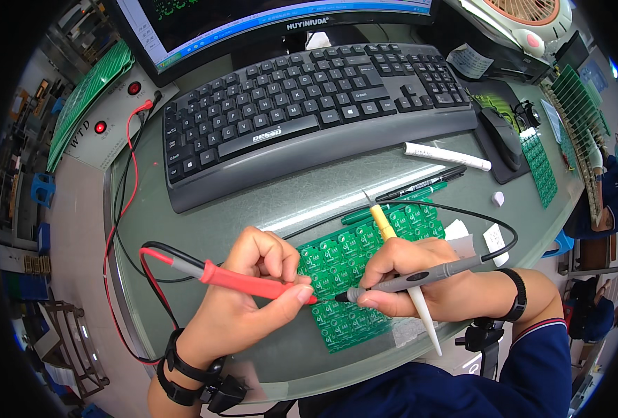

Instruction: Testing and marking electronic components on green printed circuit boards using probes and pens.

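Note:
A green panel of small circuit boards (337,322) lies on the table before me. My left hand (235,310) is closed round a red test probe (242,280), whose tip points right, at the panel's middle. Closed on a grey-and-black test probe (429,275), my right hand (455,296) brings its tip close to the red one. Whether either tip touches the panel I cannot tell. Also tucked in my right hand is a slim tool with a yellow-and-white handle (382,221); its thin metal point aims away from me.
Beyond the panel lie a green pen (356,217), a black pen (420,182) and a white marker (448,157). A black keyboard (281,139) spans the table under a monitor (253,35). The probe leads run left toward a white box (117,129) with red lights. A mouse (500,138) sits right.

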Demonstrator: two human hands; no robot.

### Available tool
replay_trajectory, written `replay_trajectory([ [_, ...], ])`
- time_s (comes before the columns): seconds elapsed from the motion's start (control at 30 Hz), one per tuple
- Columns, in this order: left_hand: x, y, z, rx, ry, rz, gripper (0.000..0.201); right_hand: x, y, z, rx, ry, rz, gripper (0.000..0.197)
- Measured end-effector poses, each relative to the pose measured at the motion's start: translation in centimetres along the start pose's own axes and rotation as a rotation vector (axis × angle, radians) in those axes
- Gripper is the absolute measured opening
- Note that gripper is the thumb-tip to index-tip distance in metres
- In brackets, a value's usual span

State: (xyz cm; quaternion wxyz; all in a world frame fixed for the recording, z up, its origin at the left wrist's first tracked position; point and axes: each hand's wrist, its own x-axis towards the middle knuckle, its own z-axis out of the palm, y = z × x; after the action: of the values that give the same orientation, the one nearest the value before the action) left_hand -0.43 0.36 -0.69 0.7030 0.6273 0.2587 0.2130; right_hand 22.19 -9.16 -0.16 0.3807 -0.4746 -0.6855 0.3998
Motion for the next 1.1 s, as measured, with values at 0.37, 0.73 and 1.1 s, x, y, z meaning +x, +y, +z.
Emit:
replay_trajectory([
  [0.37, -0.04, 0.07, 0.11, 0.079, -0.017, 0.047, 0.035, 0.02, -0.09, -0.01, -0.004, -0.001, 0.001, 0.02],
  [0.73, 0.0, 0.18, -0.07, 0.097, -0.055, 0.05, 0.035, 0.0, 0.04, 0.1, -0.04, 0.013, -0.018, 0.022],
  [1.1, 0.05, 0.17, -0.37, 0.116, -0.079, 0.056, 0.035, -0.05, -0.01, 0.1, -0.03, 0.005, 0.013, 0.022],
])
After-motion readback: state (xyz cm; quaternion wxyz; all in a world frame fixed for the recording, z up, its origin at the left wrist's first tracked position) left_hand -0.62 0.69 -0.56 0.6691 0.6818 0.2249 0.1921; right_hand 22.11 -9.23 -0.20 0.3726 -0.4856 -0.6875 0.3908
